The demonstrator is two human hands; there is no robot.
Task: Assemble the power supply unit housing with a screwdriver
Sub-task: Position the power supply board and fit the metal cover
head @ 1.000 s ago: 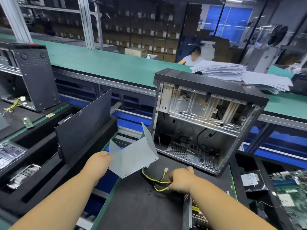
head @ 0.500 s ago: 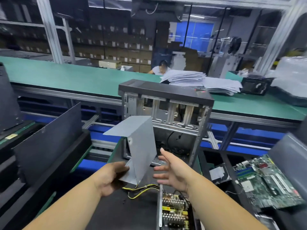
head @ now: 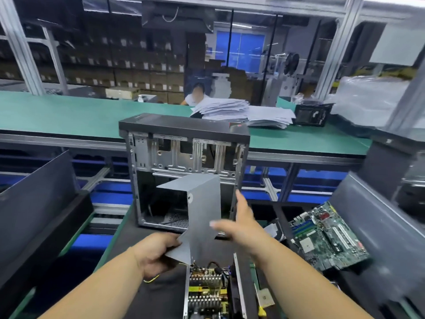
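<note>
From the head camera, the left hand [head: 156,254] pinches the lower corner of a bent grey sheet-metal housing cover [head: 202,210], holding it upright just above the open power supply unit [head: 207,288], whose heat sinks, yellow-labelled parts and wires lie bare at the near edge of the black worktop mat [head: 128,249]. The right hand [head: 241,226] is released, fingers straight and spread, at the right edge of the cover; whether it touches the metal I cannot tell.

As I judge it, the task is at an early stage: the cover is off the unit, not yet lowered over it, and no screw is driven. No screwdriver shows anywhere in view. Left to do: seat the cover on the unit's tray, line up the holes, then screw it down.

Beyond the power supply unit stands an open black and bare-metal computer case [head: 184,171] on the same mat. To the unit's right a green motherboard [head: 326,236] lies tilted in a dark tray. Farther behind the unit runs a long green conveyor belt [head: 69,116] carrying a stack of white papers [head: 241,111]. Past it a person sits among aluminium frames and stacked cardboard boxes under a blue-lit window.
</note>
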